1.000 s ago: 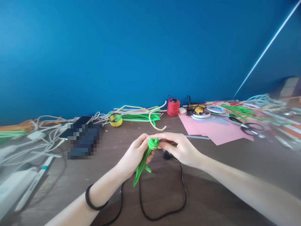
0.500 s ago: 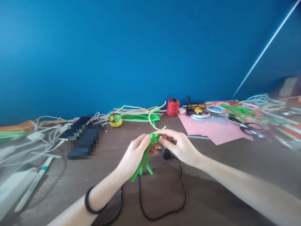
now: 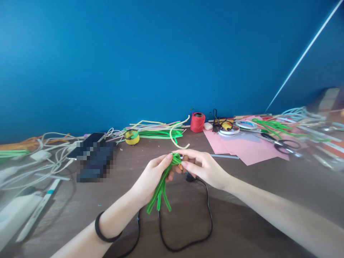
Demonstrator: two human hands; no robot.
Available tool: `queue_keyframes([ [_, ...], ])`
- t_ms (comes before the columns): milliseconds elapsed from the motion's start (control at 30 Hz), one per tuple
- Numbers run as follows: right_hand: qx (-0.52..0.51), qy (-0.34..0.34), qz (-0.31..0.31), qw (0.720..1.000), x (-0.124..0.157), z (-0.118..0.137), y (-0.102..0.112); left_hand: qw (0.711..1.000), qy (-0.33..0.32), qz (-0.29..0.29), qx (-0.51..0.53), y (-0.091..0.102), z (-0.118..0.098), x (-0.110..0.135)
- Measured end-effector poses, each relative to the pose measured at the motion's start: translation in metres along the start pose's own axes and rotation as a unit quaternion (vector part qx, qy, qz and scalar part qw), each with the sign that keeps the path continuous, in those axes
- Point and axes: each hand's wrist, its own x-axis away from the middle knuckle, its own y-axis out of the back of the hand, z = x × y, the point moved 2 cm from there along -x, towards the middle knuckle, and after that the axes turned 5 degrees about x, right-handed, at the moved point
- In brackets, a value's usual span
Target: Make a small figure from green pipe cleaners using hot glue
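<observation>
Both hands pinch the green pipe-cleaner bundle (image 3: 161, 186) between them; its ends dangle below.

The light is bright and even, with no harsh glare. The blue wall (image 3: 134, 64) is a little paler toward its upper left, and a thin white streak (image 3: 306, 53) cuts diagonally across its upper right. Soft dark shadows lie on the brown table (image 3: 242, 200) beneath both forearms. The centre is sharp: the left hand (image 3: 153, 179), right hand (image 3: 204, 168) and green pipe cleaners (image 3: 161, 188) show clearly. Toward the left and right edges the picture smears and bends, blurring the white cables (image 3: 40, 157) and the scissors (image 3: 287, 145). A pixelated block covers the phone (image 3: 92, 157).
</observation>
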Motion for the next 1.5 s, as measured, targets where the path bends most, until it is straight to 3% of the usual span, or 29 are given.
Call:
queue_keyframes([
  [367,0.014,-0.007,-0.009,1.000,-0.0021,-0.0038,0.0011,0.999,0.032,0.008,0.021,-0.0004,0.0008,0.0002],
  [700,0.039,-0.004,-0.031,0.999,-0.0015,-0.0057,-0.0010,0.999,-0.004,0.004,-0.053,-0.0013,-0.0023,0.0003],
  [967,0.016,0.051,-0.003,0.999,-0.0013,-0.0032,0.0031,0.999,0.021,0.042,-0.012,0.0002,-0.0029,0.0010],
  [1300,-0.020,0.036,-0.003,0.999,-0.0043,-0.0053,0.0050,0.994,0.064,0.064,0.065,0.0025,0.0026,-0.0018],
  [1500,-0.030,0.050,0.031,0.998,-0.0040,-0.0054,0.0078,0.992,0.074,0.073,0.075,0.0052,0.0046,-0.0027],
])
